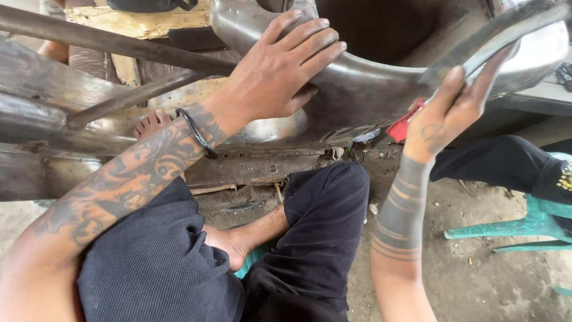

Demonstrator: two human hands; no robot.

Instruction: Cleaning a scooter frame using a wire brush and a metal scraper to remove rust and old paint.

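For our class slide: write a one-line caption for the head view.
Left hand flat on a curved grey metal panel; right hand grips its rim.

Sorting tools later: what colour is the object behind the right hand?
Red, partly hidden by the right hand; head view.

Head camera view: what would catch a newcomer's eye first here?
First, the big curved metal shell filling the top of the view. The left hand lies flat on its curve, while the right hand grips its right edge. Below are crossed legs in dark shorts and a green plastic chair at right.
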